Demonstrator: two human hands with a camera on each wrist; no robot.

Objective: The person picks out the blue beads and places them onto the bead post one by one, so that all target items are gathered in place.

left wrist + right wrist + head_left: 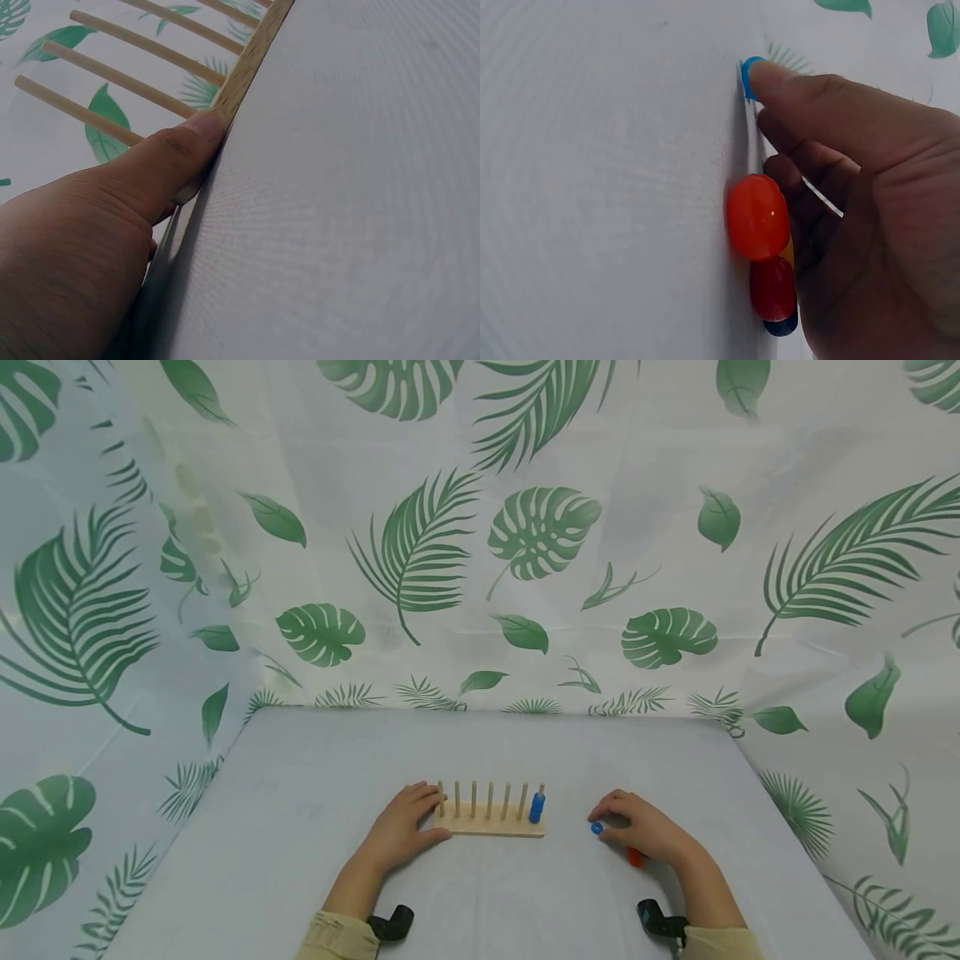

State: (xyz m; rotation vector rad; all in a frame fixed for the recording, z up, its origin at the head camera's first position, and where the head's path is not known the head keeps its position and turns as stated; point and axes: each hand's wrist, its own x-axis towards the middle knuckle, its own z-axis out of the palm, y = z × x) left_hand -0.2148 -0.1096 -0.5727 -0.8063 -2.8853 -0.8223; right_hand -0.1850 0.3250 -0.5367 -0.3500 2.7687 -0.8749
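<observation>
A wooden peg board [491, 829] with a row of upright pegs stands on the table. Blue beads [537, 808] are stacked on its rightmost peg; the other pegs are bare. My left hand [405, 828] grips the board's left end, thumb [176, 154] along the front edge and the other fingers mostly hidden behind. To the right of the board, my right hand [647, 828] pinches a blue bead [597, 828] low at the table, between thumb and forefinger. Under that palm lie an orange bead [757, 216], a red bead [772, 289], a dark blue bead [781, 328] and a partly hidden yellow one.
The table [337, 760] has a plain pale cover. White cloth [450, 668] with green leaf prints hangs behind and at both sides. Black wrist mounts [393, 924] sit at both cuffs, close above the table.
</observation>
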